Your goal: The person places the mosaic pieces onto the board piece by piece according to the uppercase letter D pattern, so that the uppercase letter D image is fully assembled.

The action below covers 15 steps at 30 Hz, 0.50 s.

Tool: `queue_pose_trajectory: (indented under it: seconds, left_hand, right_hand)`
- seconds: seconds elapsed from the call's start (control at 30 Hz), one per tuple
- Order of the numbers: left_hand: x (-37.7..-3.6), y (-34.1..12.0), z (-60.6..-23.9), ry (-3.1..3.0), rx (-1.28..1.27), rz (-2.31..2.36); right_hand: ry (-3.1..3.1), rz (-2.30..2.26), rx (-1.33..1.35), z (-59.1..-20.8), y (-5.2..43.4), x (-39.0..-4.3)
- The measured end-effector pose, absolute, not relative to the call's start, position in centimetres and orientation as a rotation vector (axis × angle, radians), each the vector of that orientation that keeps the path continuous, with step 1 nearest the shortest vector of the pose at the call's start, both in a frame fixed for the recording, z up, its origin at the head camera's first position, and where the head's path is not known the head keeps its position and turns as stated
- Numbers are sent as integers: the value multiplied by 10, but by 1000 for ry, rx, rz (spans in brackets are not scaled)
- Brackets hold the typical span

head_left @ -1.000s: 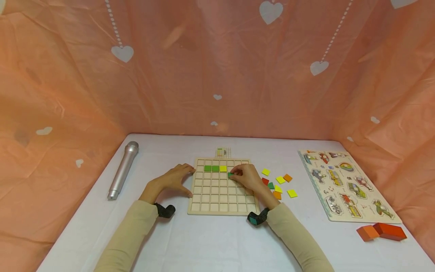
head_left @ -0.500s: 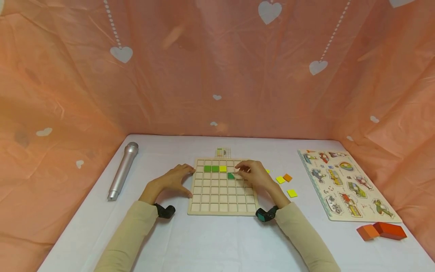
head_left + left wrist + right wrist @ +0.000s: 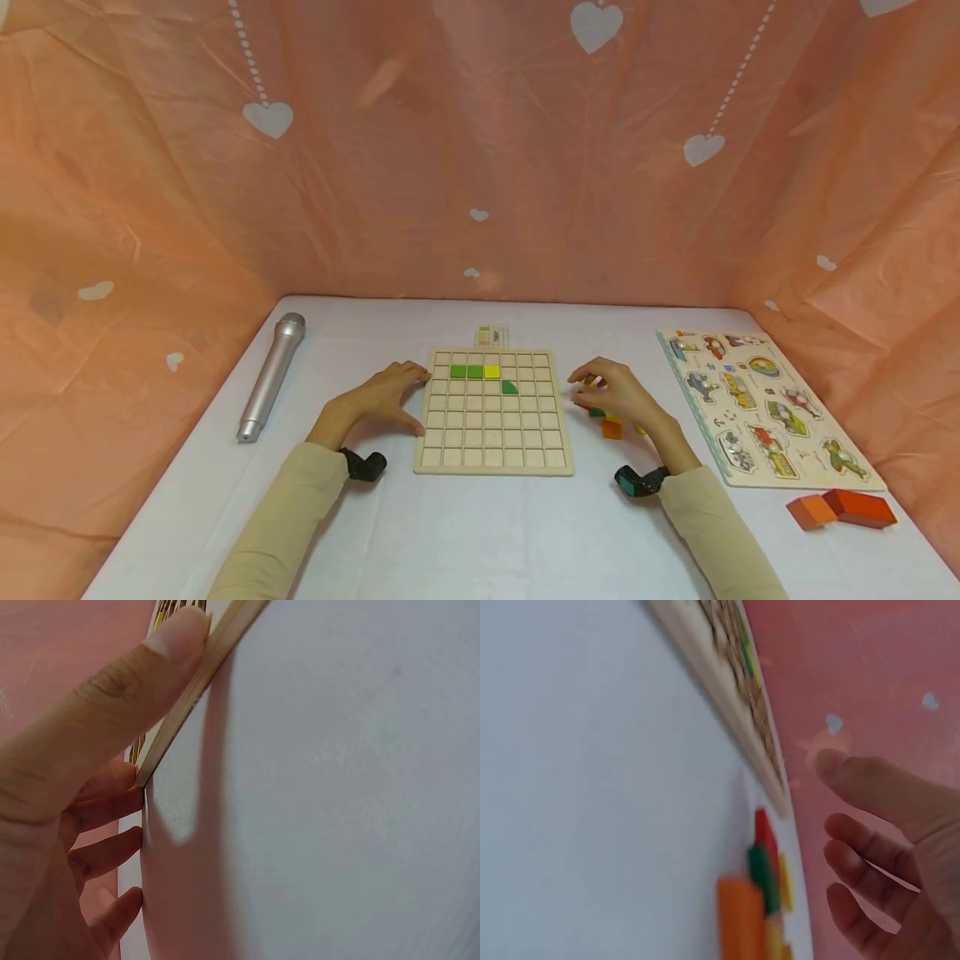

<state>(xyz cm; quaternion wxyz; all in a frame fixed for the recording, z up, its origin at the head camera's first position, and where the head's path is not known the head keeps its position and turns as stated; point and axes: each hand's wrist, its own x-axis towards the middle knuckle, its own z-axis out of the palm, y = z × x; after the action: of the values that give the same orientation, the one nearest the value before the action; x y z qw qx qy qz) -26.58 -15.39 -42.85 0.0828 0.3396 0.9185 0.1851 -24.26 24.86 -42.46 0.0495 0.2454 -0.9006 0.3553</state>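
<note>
A wooden grid board [image 3: 474, 421] lies on the table in the head view. Its second row holds two green square tiles [image 3: 467, 372] and a yellow one [image 3: 492, 372]. One row lower sits a green quarter-round tile [image 3: 509, 387]. My left hand [image 3: 378, 398] spreads along the board's left side, thumb and index finger touching its edge, as the left wrist view confirms. To the right of the board, my right hand [image 3: 618, 392] hovers over loose tiles and partly hides them, its relaxed fingers holding nothing. An orange tile [image 3: 739, 919] and a red one [image 3: 762, 832] appear below that hand.
A small pattern card [image 3: 492, 336] lies behind the board. At the left is a silver microphone [image 3: 273, 375]. A picture puzzle board [image 3: 765, 408] lies on the right, with an orange block [image 3: 812, 512] and a red block [image 3: 860, 508] before it. Curtains surround the table.
My right hand has let go of the green quarter-round tile on the board and moved right, over the loose tiles. The left hand has stayed at the board's edge.
</note>
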Motion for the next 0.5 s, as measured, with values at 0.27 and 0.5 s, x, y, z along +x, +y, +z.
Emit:
queue_pose_trajectory:
  seconds: [0.27,0.5]
  left_hand:
    - [-265,-153,-428,2740,1004,560]
    - [-265,-153,-427,2739,995,558]
  right_hand:
    - [-2872,1027,646,-435,264,-241]
    - [-2888,987,659,-440,264,-244]
